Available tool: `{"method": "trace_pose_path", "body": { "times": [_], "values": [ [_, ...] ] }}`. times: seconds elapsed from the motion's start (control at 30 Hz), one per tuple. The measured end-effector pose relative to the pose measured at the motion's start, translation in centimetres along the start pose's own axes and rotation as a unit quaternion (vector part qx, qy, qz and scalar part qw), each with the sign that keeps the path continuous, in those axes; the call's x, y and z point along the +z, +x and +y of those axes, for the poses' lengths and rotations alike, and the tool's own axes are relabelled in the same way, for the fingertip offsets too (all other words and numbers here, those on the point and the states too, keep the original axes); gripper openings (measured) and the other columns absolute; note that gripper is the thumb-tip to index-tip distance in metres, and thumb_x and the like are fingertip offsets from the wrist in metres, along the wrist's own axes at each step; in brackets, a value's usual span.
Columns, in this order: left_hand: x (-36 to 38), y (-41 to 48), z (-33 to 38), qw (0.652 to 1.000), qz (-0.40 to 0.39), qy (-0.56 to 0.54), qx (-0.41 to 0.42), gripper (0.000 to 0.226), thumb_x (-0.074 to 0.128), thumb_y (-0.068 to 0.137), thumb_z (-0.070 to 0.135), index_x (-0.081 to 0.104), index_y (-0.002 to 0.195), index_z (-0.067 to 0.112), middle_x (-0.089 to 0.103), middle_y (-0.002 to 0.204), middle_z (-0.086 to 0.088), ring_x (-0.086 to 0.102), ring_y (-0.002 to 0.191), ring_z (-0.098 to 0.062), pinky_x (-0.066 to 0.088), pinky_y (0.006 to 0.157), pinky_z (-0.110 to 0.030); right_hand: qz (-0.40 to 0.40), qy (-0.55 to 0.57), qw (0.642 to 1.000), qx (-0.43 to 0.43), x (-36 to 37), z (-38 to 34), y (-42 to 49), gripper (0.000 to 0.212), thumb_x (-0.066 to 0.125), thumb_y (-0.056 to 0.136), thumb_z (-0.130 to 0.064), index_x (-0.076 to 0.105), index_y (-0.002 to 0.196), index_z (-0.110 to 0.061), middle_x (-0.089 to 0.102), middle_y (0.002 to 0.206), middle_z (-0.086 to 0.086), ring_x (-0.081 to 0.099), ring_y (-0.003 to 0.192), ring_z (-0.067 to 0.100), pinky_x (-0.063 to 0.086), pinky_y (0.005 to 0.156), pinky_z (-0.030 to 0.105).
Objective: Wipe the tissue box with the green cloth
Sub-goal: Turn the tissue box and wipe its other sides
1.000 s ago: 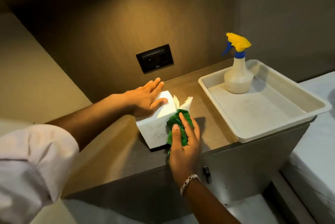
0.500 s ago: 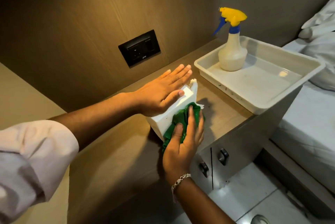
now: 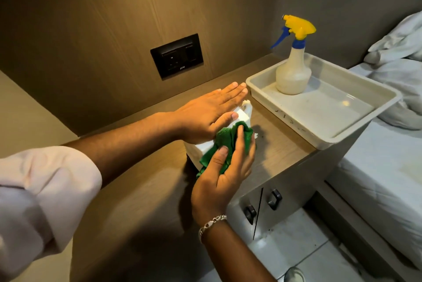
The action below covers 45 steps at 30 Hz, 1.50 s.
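Note:
A white tissue box (image 3: 242,117) stands on the wooden bedside counter (image 3: 280,144), mostly hidden under my hands, with a tissue poking out of its top. My left hand (image 3: 210,115) lies flat on top of the box, fingers straight and together, pressing it down. My right hand (image 3: 225,174) presses the crumpled green cloth (image 3: 225,142) against the box's near side and front corner, thumb and fingers spread over the cloth.
A shallow white tray (image 3: 324,137) holding a spray bottle (image 3: 293,64) with a yellow and blue trigger sits just right of the box. A black wall socket (image 3: 177,55) is behind. A bed (image 3: 388,167) lies to the right; cabinet knobs (image 3: 262,206) show below the counter.
The head camera has come closer and shifted left. My right hand slid the green cloth up along the box's near side toward its top edge. My left hand stays flat on top.

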<state>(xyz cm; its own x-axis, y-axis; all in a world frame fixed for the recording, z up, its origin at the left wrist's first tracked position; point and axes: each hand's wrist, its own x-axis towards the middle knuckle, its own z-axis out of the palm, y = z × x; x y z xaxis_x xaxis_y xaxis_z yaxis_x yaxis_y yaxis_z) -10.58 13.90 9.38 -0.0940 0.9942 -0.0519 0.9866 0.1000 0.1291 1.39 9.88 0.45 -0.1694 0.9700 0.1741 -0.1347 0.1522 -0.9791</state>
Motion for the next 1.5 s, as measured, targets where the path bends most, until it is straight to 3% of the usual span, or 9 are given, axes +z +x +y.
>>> {"method": "trace_pose_path", "body": {
  "times": [0.17,0.4,0.7,0.83,0.93,1.07,1.17,1.4,1.5],
  "values": [
    [0.1,0.0,0.1,1.0,-0.004,0.004,-0.005,0.061,0.015,0.097,0.042,-0.001,0.15,0.017,-0.005,0.161,-0.003,-0.008,0.147,-0.011,0.0,0.12,-0.031,0.048,-0.011,0.999,0.011,0.5,0.7,1.0,0.046,0.04,0.095,-0.026,0.043,0.142,-0.026,0.031,0.157,0.0,0.028,0.143,0.02,0.032,0.111,0.054],
    [-0.3,0.0,0.5,1.0,-0.014,-0.005,-0.014,0.062,0.014,0.095,0.042,-0.001,0.15,0.017,-0.006,0.161,-0.003,-0.01,0.147,-0.012,0.0,0.121,-0.035,0.03,0.005,0.999,0.031,1.0,-0.6,-0.5,0.048,0.037,0.093,-0.039,0.037,0.141,-0.038,0.026,0.158,-0.007,0.027,0.143,0.019,0.036,0.108,0.057],
    [-0.2,-0.1,0.6,1.0,-0.006,-0.005,-0.018,0.061,0.016,0.095,0.041,0.001,0.149,0.018,-0.003,0.161,-0.003,-0.01,0.146,-0.01,-0.002,0.12,-0.032,0.077,-0.029,0.994,0.077,-0.2,0.3,3.6,0.042,0.039,0.095,-0.025,0.052,0.133,-0.011,0.042,0.15,0.011,0.04,0.136,0.03,0.031,0.111,0.041],
    [-0.4,-0.1,0.8,1.0,-0.004,-0.009,-0.025,0.06,0.015,0.095,0.042,0.0,0.149,0.021,-0.005,0.16,0.0,-0.013,0.145,-0.01,-0.004,0.119,-0.031,-0.024,-0.039,0.989,0.143,-1.4,-0.4,-0.4,0.039,0.047,0.096,-0.024,0.045,0.134,-0.029,0.036,0.151,0.002,0.039,0.133,0.026,0.044,0.101,0.055],
    [-0.4,-0.3,1.0,0.999,-0.003,-0.008,-0.039,0.061,0.015,0.094,0.044,0.002,0.149,0.021,-0.005,0.16,0.002,-0.015,0.144,-0.008,-0.005,0.119,-0.031,-0.18,-0.007,0.969,0.17,-3.9,-2.0,-3.8,0.036,0.051,0.094,-0.026,0.042,0.114,-0.054,0.033,0.15,-0.007,0.043,0.131,0.017,0.05,0.097,0.04],
    [-0.5,-0.8,1.2,0.996,0.011,0.016,-0.083,0.065,0.014,0.093,0.052,0.006,0.15,0.023,-0.002,0.161,0.004,-0.013,0.145,-0.009,-0.005,0.119,-0.032,-0.386,0.074,0.884,0.254,-9.1,-3.4,-1.7,0.037,0.063,0.089,-0.016,0.065,0.102,-0.05,0.065,0.123,-0.007,0.066,0.106,0.006,0.056,0.092,0.031],
    [-0.3,-1.2,1.3,0.989,0.022,0.037,-0.139,0.067,0.014,0.093,0.056,0.005,0.15,0.022,-0.001,0.161,0.001,-0.012,0.146,-0.012,-0.004,0.119,-0.034,-0.435,0.087,0.851,0.28,-12.3,-4.7,4.9,0.032,0.069,0.083,-0.015,0.072,0.102,-0.041,0.074,0.113,-0.001,0.07,0.104,0.022,0.057,0.091,0.045],
    [1.3,-1.6,3.7,0.94,0.095,0.033,-0.325,0.076,0.014,0.089,0.059,0.013,0.15,0.015,0.002,0.162,-0.005,-0.008,0.147,-0.018,-0.001,0.117,-0.037,-0.451,-0.027,0.889,0.077,-13.8,-5.8,26.4,0.029,0.065,0.084,-0.018,0.068,0.11,-0.033,0.069,0.121,0.01,0.065,0.111,0.033,0.055,0.093,0.049],
    [2.0,-0.9,5.4,0.906,0.109,0.038,-0.407,0.075,0.009,0.088,0.054,0.014,0.149,0.012,0.006,0.161,-0.008,-0.003,0.148,-0.022,0.001,0.118,-0.04,-0.494,-0.214,0.838,-0.091,-12.1,-3.0,32.9,0.029,0.06,0.091,-0.016,0.064,0.117,-0.028,0.065,0.123,0.008,0.062,0.107,0.024,0.051,0.095,0.04]
  ]
}}
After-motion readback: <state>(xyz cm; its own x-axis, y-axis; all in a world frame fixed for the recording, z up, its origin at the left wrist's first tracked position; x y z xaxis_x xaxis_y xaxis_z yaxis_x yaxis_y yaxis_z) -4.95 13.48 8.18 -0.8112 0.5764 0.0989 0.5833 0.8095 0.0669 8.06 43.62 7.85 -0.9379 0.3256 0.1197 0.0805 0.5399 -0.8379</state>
